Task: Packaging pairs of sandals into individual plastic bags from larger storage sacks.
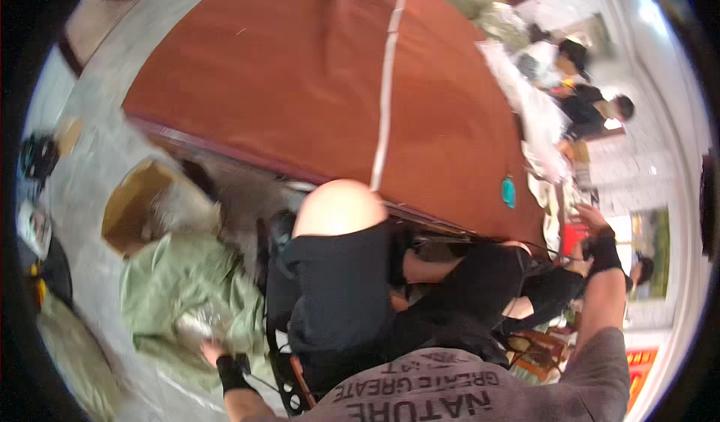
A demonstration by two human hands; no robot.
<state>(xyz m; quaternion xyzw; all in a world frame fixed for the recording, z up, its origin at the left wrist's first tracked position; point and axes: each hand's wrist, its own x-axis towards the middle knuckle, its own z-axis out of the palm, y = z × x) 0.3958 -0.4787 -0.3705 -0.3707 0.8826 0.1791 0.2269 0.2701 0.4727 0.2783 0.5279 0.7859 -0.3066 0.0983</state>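
Head view: reaching w/ L hand [212,351] to see-through plastic [201,323] on green sack [176,272], lower L of frame; can't tell pointing, long axis or if gripped. W/ R hand [595,218] up at R, hold unclear. Facing brown tabletop [300,69], upper ctr; moving room over grey floor [101,133], past L edge, beyond cardboard box [124,210].

Clear plastic [202,324] touched by the left hand [212,352] at a green sack [176,272], right hand [592,218] raised near a brown table [285,84], white strip [386,84] laid across it
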